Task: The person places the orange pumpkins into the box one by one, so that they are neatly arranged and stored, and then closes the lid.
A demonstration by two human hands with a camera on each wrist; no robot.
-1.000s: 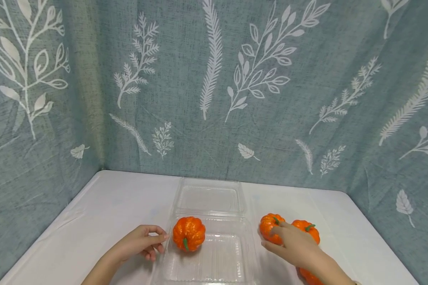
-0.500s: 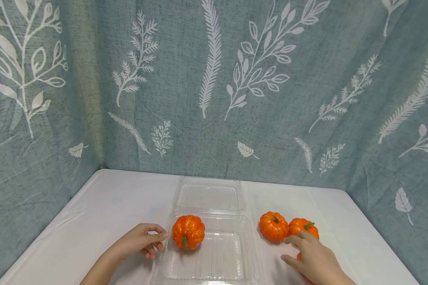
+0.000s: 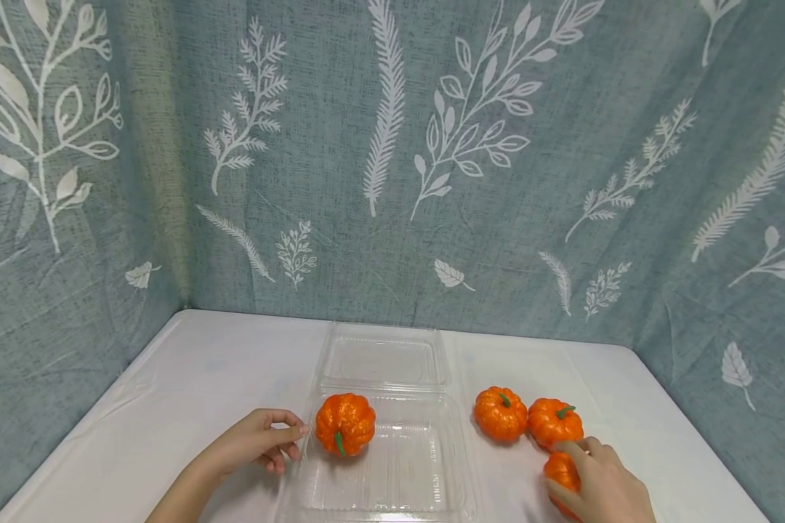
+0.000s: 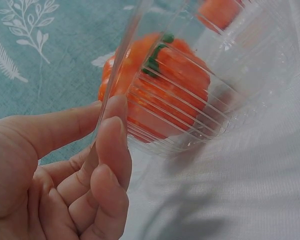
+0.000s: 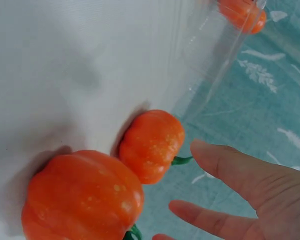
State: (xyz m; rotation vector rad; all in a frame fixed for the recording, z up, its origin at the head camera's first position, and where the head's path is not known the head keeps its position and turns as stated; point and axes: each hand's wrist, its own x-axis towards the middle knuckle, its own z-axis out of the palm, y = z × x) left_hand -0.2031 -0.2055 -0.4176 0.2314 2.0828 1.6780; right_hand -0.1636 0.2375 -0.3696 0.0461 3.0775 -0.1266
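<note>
My left hand (image 3: pixel 258 444) pinches the left rim of a clear plastic clamshell container (image 3: pixel 405 472) between thumb and fingertips; the left wrist view shows the thin wall (image 4: pixel 121 75) between them. Inside the container, at its left, sits an orange toy pumpkin (image 3: pixel 345 425) with a green stem. My right hand (image 3: pixel 605 483) reaches over the nearest pumpkin (image 3: pixel 561 472) at the right, partly hiding it, with thumb and fingers spread at its sides. Beyond it stand two more pumpkins, one (image 3: pixel 500 414) at the left and one (image 3: pixel 554 423) beside it. In the right wrist view the fingers (image 5: pixel 230 172) are spread apart.
The container's lid (image 3: pixel 382 356) lies folded back behind its base on the white-covered table (image 3: pixel 235 356). A blue-green curtain (image 3: pixel 340 254) with white leaf prints encloses the back and sides.
My right hand has moved right and nearer, away from the left pumpkin of the group to the nearest one. The left hand has stayed at the container's rim.
</note>
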